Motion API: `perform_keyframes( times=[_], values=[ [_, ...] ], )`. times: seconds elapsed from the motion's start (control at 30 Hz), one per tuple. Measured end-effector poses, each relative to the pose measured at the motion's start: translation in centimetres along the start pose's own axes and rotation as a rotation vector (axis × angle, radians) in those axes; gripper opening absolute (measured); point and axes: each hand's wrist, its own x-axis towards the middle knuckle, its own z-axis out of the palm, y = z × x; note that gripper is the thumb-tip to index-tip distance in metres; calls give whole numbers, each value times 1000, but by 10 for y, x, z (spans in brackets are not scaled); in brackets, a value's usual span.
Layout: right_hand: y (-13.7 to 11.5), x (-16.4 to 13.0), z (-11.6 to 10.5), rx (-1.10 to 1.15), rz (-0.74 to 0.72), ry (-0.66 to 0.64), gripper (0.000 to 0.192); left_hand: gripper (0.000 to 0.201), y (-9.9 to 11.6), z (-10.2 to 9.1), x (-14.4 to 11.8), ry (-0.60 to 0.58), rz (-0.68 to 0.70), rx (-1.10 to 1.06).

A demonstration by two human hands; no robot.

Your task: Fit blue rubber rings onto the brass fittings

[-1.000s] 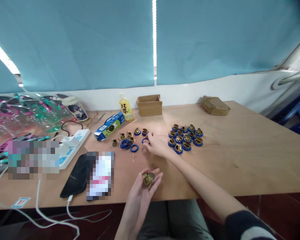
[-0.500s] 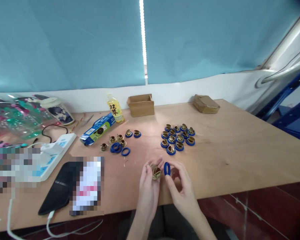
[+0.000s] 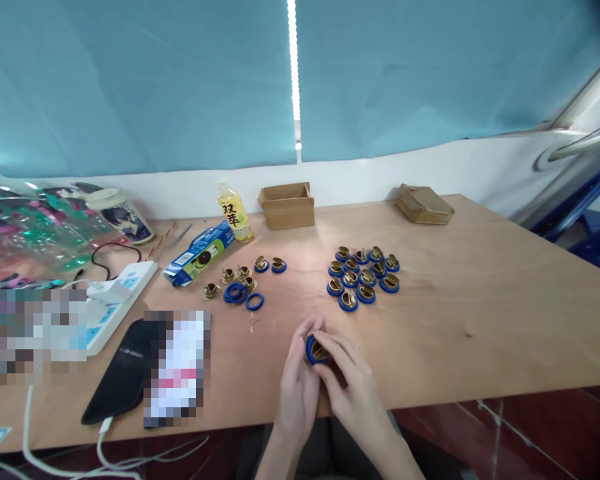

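Near the table's front edge my left hand (image 3: 299,380) is closed around a round brass-coloured metal fitting (image 3: 320,351). My right hand (image 3: 347,380) pinches a blue ring (image 3: 309,349), which now sits around that fitting. Fingers of both hands cover part of the piece, so how far the ring is seated cannot be seen. Left of the hands lie loose blue rings (image 3: 235,293), one single blue ring (image 3: 255,302) and several bare brass fittings (image 3: 211,291). Two ringed fittings (image 3: 279,265) lie beyond them. A group of ringed fittings (image 3: 349,301) is to the right.
An open cardboard box (image 3: 287,210), a yellow drink bottle (image 3: 236,217) and a blue carton (image 3: 200,255) stand at the back. A brown packet (image 3: 424,204) lies back right. Left are a power strip (image 3: 125,300), a black phone (image 3: 123,373) on a cable, and a cup (image 3: 123,217).
My right hand has moved left and brought the blue ring onto the brass fitting in my left hand. The camera view has shifted slightly.
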Motion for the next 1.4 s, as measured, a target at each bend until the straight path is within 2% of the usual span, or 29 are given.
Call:
perform_keyframes(
  times=[0.17, 0.37, 0.53, 0.67, 0.8, 0.97, 1.1, 1.23, 1.33, 1.4],
  values=[
    [1, 5, 3, 35, 60, 44, 40, 40, 3, 0, -3, -29, 31, 80],
    [-3, 3, -3, 54, 19, 40, 39, 43, 0, -3, -4, -40, 35, 163],
    [-5, -3, -4, -12, 6, 135, 43, 39, 4, -3, -7, -1, 80, 572],
    [-4, -6, -2, -59, -10, 158, 43, 35, 21, 0, -9, -89, 151, 824],
    [-3, -6, -1, -29, -37, 146, 42, 34, 31, -7, -9, -96, 84, 714],
    [-2, -3, -4, 38, -3, 99, 43, 34, 31, -21, -9, -96, -13, 532],
    [1, 0, -5, 102, 61, 73, 44, 33, 30, -27, -7, -127, -45, 465],
    [1, 1, -7, 197, 137, -7, 46, 32, 30, -28, -6, -158, -43, 425],
    [1, 1, -10, 353, 230, -43, 48, 30, 31, -28, -7, -158, -25, 395],
    [1, 2, -12, 456, 286, -44, 41, 29, 31, -27, -8, -160, -20, 398]
  ],
)
